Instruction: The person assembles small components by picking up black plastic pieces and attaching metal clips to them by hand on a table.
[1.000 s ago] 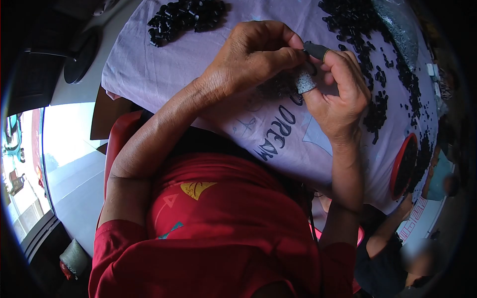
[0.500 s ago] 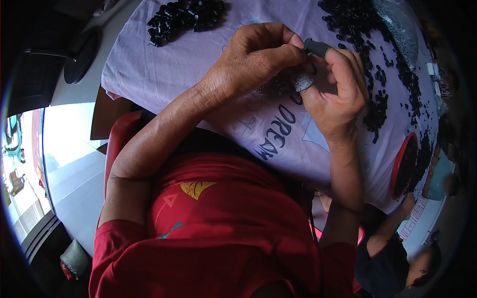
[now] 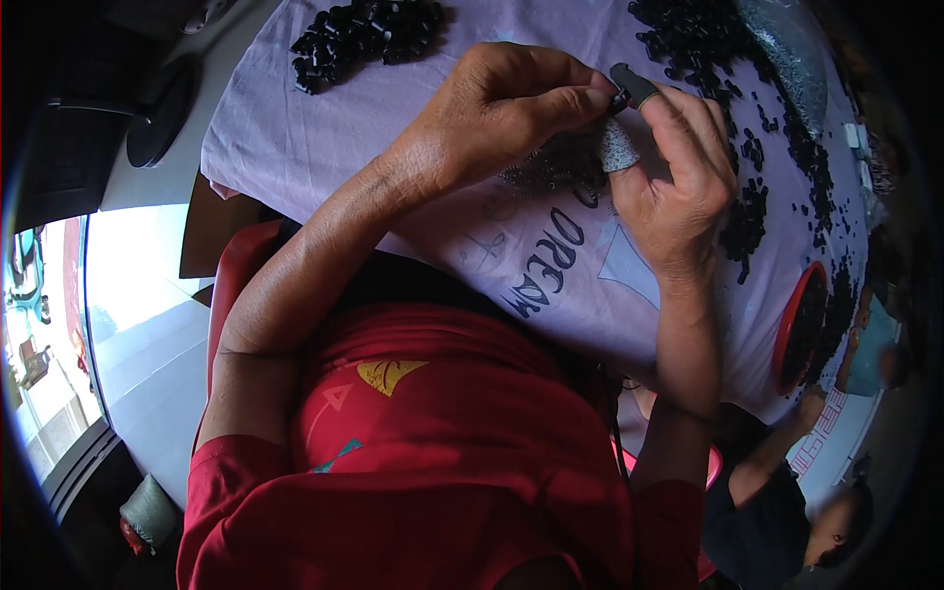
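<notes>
My left hand [image 3: 511,103] is closed, its thumb and index fingertip pinching a small black part [image 3: 619,99]. My right hand [image 3: 683,182] grips the same part from the other side. A dark grey cover [image 3: 634,87] sits on my right index finger and a speckled grey-white one [image 3: 618,146] on the thumb. The fingertips hide most of the black part, so its exact kind is unclear. Just below my hands lies a heap of small dark, metallic-looking pieces [image 3: 556,169] on the pale cloth [image 3: 472,211].
Small black parts form a pile [image 3: 364,39] at the upper left and a long scatter [image 3: 703,49] at the right. Beside the scatter are a clear plastic bag [image 3: 787,59] and a red-rimmed tray [image 3: 801,324]. Another person's arm [image 3: 772,457] shows at lower right.
My right thumb has moved up toward the index finger, closing on the black part. My right hand has shifted slightly right; my left hand has barely moved.
</notes>
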`<state>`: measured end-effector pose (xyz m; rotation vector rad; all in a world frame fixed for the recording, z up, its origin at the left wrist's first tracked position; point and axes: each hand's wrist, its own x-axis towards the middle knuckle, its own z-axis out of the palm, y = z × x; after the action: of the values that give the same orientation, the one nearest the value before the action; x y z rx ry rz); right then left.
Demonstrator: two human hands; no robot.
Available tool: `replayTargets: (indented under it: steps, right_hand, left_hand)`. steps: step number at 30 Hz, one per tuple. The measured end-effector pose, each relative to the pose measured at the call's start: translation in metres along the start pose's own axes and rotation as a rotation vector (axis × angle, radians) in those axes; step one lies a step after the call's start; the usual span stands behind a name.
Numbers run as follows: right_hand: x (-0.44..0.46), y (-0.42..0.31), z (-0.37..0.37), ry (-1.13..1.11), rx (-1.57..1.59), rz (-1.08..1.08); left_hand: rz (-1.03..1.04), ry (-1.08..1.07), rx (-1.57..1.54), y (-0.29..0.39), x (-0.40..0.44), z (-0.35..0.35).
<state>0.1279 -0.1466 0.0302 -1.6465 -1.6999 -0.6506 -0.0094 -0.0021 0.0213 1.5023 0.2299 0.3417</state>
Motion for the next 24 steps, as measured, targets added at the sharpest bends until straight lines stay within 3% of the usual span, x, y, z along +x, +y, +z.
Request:
replayTargets:
  steps: [24]
  right_hand:
    - [0.0056,0.0001,-0.0048,-0.02,-0.077,-0.064]
  left_hand:
    - [-0.01,0.028,0.056,0.0003,-0.0006,0.0027]
